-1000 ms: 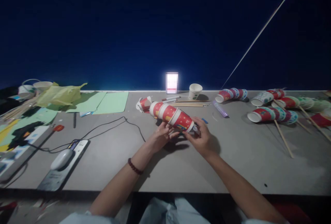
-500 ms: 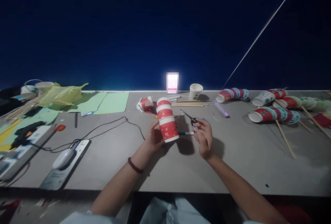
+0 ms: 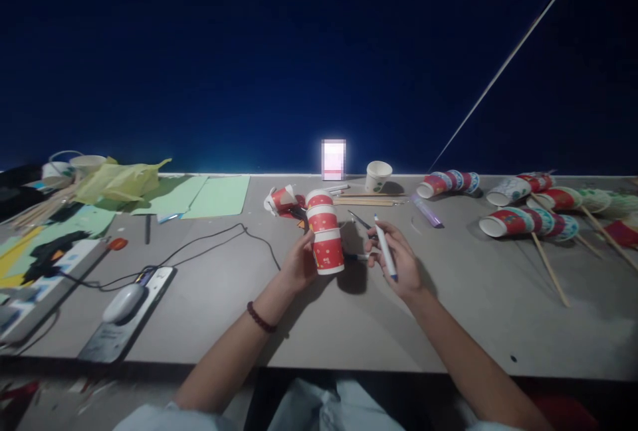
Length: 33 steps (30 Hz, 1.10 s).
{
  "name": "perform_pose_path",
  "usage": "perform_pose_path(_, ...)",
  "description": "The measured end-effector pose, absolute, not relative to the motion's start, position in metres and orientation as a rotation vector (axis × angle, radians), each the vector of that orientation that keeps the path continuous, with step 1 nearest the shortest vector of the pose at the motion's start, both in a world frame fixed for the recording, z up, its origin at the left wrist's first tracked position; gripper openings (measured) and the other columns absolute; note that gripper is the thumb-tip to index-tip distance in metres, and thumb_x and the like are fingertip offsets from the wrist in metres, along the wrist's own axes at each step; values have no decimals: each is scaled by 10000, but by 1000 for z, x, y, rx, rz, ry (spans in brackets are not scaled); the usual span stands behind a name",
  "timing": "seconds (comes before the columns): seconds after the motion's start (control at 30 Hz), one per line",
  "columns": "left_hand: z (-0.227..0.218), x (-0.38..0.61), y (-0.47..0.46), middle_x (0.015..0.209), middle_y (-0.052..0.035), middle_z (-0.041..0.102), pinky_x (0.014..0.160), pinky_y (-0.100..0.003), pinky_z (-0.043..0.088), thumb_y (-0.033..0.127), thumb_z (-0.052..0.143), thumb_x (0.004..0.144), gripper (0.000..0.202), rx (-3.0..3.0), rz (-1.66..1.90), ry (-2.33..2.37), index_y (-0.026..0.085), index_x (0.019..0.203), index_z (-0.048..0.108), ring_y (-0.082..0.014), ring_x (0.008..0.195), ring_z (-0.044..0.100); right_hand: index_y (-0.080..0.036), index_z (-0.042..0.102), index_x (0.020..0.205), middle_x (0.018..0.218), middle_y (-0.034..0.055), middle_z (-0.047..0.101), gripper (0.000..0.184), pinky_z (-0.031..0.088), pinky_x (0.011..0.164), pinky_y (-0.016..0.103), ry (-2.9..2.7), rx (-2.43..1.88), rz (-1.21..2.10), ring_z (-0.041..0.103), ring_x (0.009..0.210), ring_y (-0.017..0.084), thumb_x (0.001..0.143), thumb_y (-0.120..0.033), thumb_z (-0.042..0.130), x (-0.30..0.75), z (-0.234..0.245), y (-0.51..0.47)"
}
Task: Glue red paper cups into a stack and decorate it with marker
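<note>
My left hand (image 3: 300, 263) is closed around a stack of red and white paper cups (image 3: 326, 245), joined end to end and held tilted above the table. In my right hand (image 3: 401, 261) is a white marker (image 3: 385, 248) with blue at its lower end, gripped between thumb and fingers. Behind that hand lie scissors (image 3: 359, 220), their blades pointing up and left, the handles mostly hidden. Between the cups and my right fingers, part of another pen (image 3: 357, 256) shows on the table. A cut red and white cup (image 3: 282, 200) rests just behind the stack.
At the back stand a glowing phone (image 3: 333, 160) and a white cup (image 3: 378, 176), with wooden sticks (image 3: 366, 201) nearby. Several cup chains (image 3: 528, 222) lie right, beside a purple tube (image 3: 426, 211). Green paper (image 3: 219, 196), a power strip (image 3: 60, 285) and a phone-shaped device (image 3: 127, 318) are left.
My right hand has turned and brought up the white marker, which now shows plainly in its fingers. The cup stack has shifted slightly right and stands a bit straighter.
</note>
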<state>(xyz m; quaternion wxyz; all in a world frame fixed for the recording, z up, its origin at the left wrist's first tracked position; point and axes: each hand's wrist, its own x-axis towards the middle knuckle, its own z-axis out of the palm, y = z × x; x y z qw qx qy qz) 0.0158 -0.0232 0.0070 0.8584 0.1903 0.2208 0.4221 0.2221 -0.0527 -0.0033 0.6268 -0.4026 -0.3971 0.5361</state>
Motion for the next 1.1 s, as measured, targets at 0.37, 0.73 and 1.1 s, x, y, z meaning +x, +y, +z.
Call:
perform_pose_path(0.37,2,21,-27,950,-158,765,769,-378,558,538,578,904,529,437,784,493,70,1131,678,-278,838,732,-252,682,983,730,12,690,223,554,857,403,-1135,-945,1006,672,797,201,905,-448,610,218,30,-66)
perform_pose_path(0.73,8,25,-32,986,-121,760,895,-352,516,416,630,897,424,382,806,462,97,1174,668,-245,907,714,-276,705,1021,1060,54,730,142,540,948,396,-1350,-977,775,675,1029,226,931,-339,615,183,19,-70)
perform_pose_path(1.1,4,24,-30,1024,-122,757,906,-344,498,341,644,885,338,429,837,457,89,1105,693,-240,931,705,-249,652,991,1154,103,739,73,548,982,455,-1431,-956,711,685,1144,264,925,-250,622,191,15,-81)
